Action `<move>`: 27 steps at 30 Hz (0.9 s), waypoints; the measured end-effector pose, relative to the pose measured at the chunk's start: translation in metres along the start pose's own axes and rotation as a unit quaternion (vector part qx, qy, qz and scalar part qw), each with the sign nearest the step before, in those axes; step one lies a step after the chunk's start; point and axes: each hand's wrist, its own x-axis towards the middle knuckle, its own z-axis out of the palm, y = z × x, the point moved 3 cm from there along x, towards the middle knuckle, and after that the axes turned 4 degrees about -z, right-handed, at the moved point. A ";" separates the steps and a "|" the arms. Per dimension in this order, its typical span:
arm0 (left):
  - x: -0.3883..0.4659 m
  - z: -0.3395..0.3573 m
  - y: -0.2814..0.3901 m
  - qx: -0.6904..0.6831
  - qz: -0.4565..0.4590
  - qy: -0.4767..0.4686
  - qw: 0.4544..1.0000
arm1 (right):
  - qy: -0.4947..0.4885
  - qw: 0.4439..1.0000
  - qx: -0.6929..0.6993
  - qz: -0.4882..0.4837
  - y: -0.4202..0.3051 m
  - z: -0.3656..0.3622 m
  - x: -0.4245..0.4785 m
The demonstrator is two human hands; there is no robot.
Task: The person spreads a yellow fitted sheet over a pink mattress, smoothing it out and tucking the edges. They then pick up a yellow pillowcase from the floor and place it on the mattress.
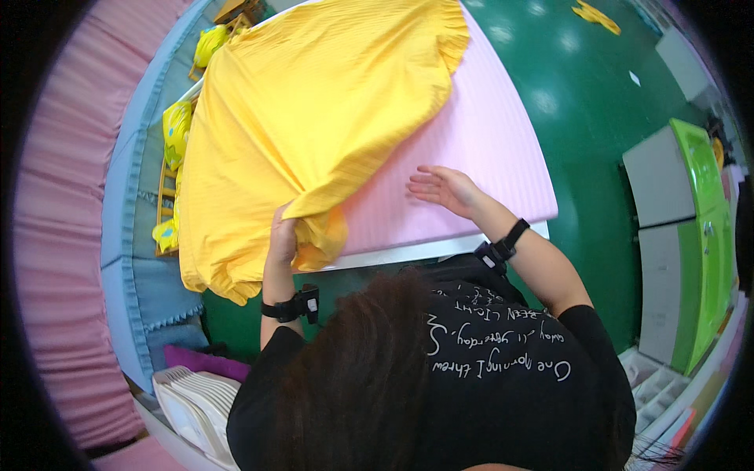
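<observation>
My left hand [284,235] grips the gathered edge of a yellow ruffled cloth [294,100] at its near side, with folds running out from the grip. The cloth lies over the left and far parts of a bed or padded table with a pink striped cover [471,159], and its near left corner hangs past the edge. My right hand [445,189] is held over the pink cover, fingers apart, holding nothing. Both wrists wear black bands with small devices.
Blue ruffled cushions [162,235] and yellow patterned bundles [177,132] on small wooden chairs line the left. A green and white cabinet [665,247] stands at right. Yellow cloth [596,16] lies on the green floor [565,76]. White trays [197,412] stand stacked at lower left.
</observation>
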 end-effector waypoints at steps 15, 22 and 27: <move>-0.056 0.090 -0.008 0.379 0.192 0.089 0.901 | 0.085 0.970 0.001 -0.229 -0.103 0.048 0.064; -0.061 0.108 0.017 0.348 0.232 0.185 0.889 | 0.011 0.875 -0.260 -0.409 -0.172 0.067 0.003; -0.056 0.147 0.012 0.456 0.238 0.307 0.801 | -0.048 0.880 -0.252 -0.400 -0.180 0.037 0.012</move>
